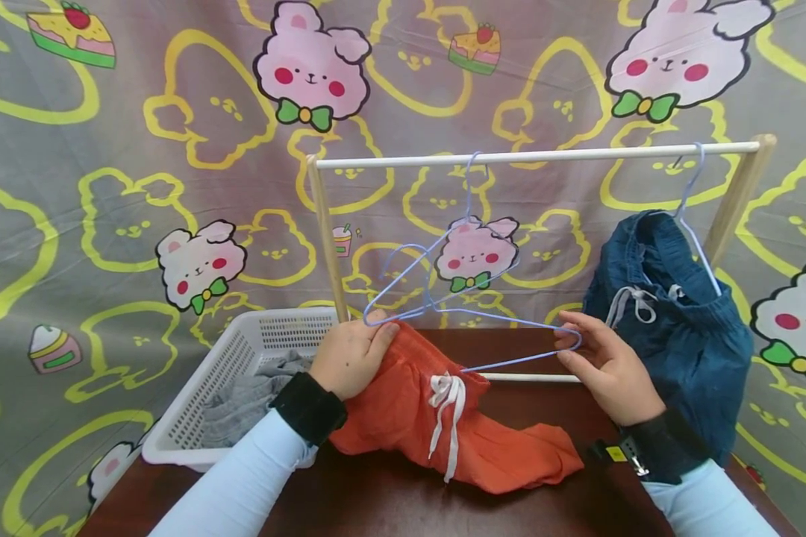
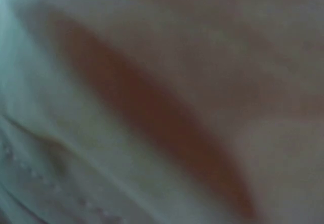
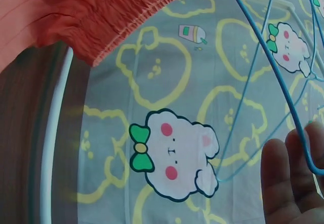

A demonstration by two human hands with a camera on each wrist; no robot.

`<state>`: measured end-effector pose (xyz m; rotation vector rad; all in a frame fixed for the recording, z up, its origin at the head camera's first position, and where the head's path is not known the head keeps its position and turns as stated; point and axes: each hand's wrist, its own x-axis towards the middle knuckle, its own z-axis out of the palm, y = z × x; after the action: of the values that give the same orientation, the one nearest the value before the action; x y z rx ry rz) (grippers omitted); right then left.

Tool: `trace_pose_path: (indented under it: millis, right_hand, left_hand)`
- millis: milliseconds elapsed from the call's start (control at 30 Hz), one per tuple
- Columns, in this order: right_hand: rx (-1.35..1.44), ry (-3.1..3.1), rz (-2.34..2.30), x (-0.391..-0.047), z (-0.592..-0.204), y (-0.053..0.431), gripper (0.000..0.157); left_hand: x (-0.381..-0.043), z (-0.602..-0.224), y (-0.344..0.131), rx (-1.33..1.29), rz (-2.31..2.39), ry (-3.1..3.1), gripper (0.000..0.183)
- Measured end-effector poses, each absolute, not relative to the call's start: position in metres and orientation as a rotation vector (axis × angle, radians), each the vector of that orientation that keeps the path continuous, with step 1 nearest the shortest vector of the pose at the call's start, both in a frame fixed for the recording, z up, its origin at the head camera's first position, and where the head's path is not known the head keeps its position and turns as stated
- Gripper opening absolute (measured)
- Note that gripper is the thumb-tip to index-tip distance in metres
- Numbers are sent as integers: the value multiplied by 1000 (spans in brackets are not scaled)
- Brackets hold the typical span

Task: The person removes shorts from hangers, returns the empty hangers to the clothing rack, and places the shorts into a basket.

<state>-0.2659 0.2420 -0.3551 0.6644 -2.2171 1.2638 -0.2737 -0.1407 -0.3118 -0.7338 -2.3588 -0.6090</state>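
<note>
Orange shorts (image 1: 403,403) with a white drawstring hang from my left hand (image 1: 352,354), which grips their waistband between thumb and fingers. A light-blue wire hanger (image 1: 504,319) slants across the waist opening. Its far end is pinched by the thumb and fingers of my right hand (image 1: 607,369), while its near end goes behind my left hand. In the right wrist view, the hanger wire (image 3: 273,67) runs down to my right fingers (image 3: 278,183), and the gathered waistband (image 3: 136,31) shows above. Only blurred pale and reddish surfaces fill the left wrist view.
A rack with a white rail (image 1: 544,157) stands behind; a second hanger (image 1: 469,186) hangs from it. Blue shorts (image 1: 685,358) hang at its right end. At the left, a white basket (image 1: 164,425) holds grey cloth (image 1: 242,403). Underneath is a dark brown table (image 1: 497,514).
</note>
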Motion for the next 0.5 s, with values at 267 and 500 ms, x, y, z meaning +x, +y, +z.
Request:
trace_pose_path:
  millis: [267, 500]
  right_hand:
    - [589, -2380, 1207, -264, -357, 241, 28]
    - [611, -2327, 1310, -259, -354, 243, 24]
  left_hand:
    - [-270, -313, -136, -759, -597, -2391, 33]
    - [-270, -314, -135, -786, -628, -2428, 28]
